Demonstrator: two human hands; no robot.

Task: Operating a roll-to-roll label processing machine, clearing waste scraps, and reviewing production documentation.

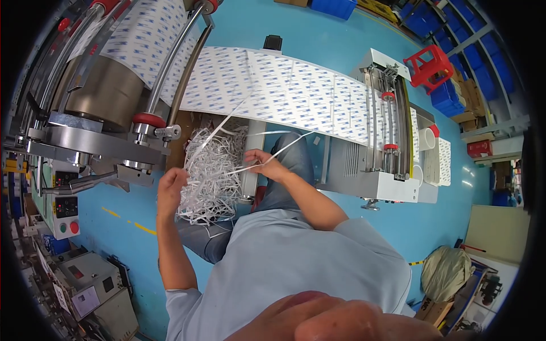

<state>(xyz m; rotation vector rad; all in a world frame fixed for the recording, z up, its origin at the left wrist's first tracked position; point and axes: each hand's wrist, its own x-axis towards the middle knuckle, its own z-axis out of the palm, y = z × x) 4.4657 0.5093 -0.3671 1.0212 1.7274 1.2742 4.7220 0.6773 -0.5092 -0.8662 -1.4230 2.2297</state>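
My left hand point(172, 186) is closed at the left side of a tangled heap of thin white strips point(210, 182). Into its fingertips runs a narrow white strip point(219, 128), which slants down from the wide printed web point(278, 88). Over the heap's right side, my right hand point(266, 165) pinches another white strip point(293, 143); this one stretches up right to the web's near edge and down left past the fingers. The web is white with rows of small blue marks. The heap hides whatever holds it.
Rollers and a large metal drum point(108, 91) stand at the left. The web passes into a grey machine point(369, 182) on the right with red-collared rods. A control box with buttons point(65, 213) is at lower left. A red stool point(429, 68) and blue bins point(446, 99) stand at far right.
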